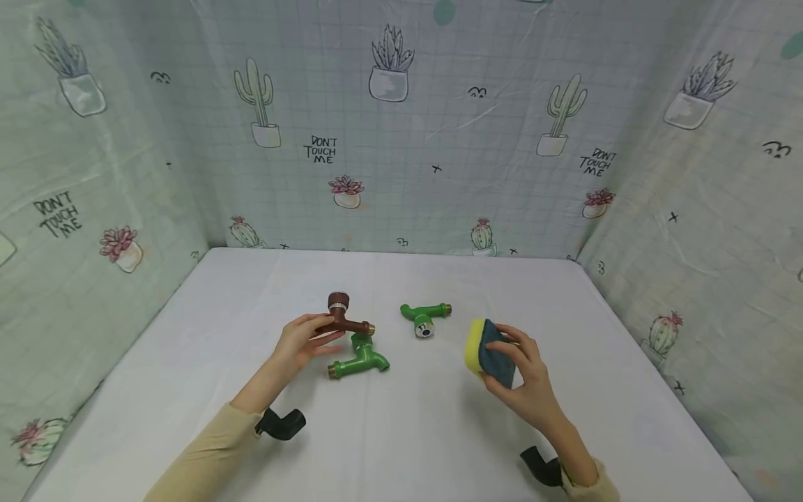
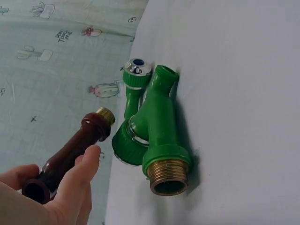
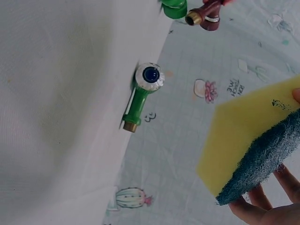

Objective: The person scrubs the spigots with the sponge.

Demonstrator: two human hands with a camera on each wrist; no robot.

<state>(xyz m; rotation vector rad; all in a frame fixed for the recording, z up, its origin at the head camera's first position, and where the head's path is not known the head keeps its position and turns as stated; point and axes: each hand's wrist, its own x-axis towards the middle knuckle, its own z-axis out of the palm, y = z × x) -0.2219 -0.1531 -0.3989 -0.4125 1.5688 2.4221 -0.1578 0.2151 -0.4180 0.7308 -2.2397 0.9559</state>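
My left hand [image 1: 305, 339] grips a brown faucet [image 1: 339, 315] by its body, its brass threaded end pointing right in the head view. Just below it lies a green faucet [image 1: 360, 358] on the table, brass end to the left. With fingers and thumb my right hand [image 1: 525, 380] holds a sponge [image 1: 487, 352], yellow on one side and dark blue-green scouring pad on the other, raised above the table. Between the hands and farther back lies a second green faucet [image 1: 425, 316] with a chrome-ringed knob. The right wrist view shows the sponge [image 3: 253, 131] tilted, fingers under its scouring side.
The white table [image 1: 401, 432] carries these things. A cactus-printed cloth [image 1: 439, 160] stands up behind the table and along both sides. Black wrist mounts [image 1: 282, 424] sit by both sleeves, close over the tabletop.
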